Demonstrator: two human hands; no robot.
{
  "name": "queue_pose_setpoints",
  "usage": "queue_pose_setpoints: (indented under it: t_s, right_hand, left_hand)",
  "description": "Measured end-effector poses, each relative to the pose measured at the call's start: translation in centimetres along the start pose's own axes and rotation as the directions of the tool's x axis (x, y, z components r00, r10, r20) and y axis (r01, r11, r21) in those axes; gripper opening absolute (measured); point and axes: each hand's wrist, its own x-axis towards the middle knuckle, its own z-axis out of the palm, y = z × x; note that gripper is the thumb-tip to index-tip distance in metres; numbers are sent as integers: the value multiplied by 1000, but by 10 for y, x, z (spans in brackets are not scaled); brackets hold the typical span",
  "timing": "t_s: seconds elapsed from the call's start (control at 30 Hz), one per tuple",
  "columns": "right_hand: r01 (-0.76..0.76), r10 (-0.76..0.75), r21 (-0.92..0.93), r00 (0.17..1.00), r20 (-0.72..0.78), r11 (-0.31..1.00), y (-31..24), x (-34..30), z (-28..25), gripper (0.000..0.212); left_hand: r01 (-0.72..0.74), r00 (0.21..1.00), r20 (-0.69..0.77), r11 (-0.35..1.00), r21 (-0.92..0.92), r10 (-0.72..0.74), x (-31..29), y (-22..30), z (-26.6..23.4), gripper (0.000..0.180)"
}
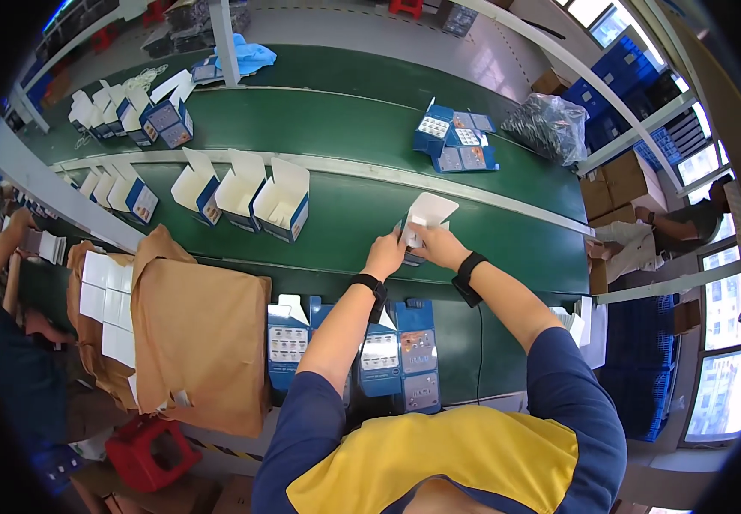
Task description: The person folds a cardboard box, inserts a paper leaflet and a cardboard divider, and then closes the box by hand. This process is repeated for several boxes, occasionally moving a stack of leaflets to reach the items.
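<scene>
Over the green work surface, I hold a small blue-and-white carton (431,210) with its white flap standing up. My left hand (385,256) is closed round its left side. At the carton's near right side, my right hand (442,248) grips with the thumb at the opening; what lies inside is hidden by the fingers. Just below my forearms lie several flat, unfolded blue cartons (419,349). To the left of my hands, open-topped cartons (281,208) stand in a row with their white flaps up.
A brown paper sack (203,334) beside white boxes (107,301) stands at left, near another person's arm (11,240). A pale rail (370,170) crosses behind my hands. Farther back are flat cartons (460,141) and a plastic bag (549,128). A cord (480,351) hangs from my right wristband.
</scene>
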Motion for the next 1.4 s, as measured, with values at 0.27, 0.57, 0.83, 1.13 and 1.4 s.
queue_pose_setpoints:
  t_s: [0.27, 0.57, 0.83, 1.13, 1.4]
  right_hand:
    - [258, -216, -18, 840, 497, 966, 20, 42, 0, 45]
    - [243, -123, -200, 872, 473, 949, 14, 59, 49, 29]
    - [251, -227, 172, 963, -149, 953, 13, -7, -15, 37]
    - [-336, 450, 332, 811, -375, 881, 81, -308, 11, 27]
    - [-549, 707, 505, 681, -192, 666, 70, -434, 48, 26]
  left_hand:
    - [48, 999, -8, 987, -154, -50, 0, -11, -2, 28]
    - [415, 888, -203, 909, -37, -413, 2, 17, 8, 28]
    - [617, 775, -75, 777, -124, -627, 17, -22, 10, 33]
    - [361, 580, -802, 928, 97, -142, 7, 16, 2, 55]
    - [99, 971, 89, 712, 695, -222, 14, 29, -15, 26]
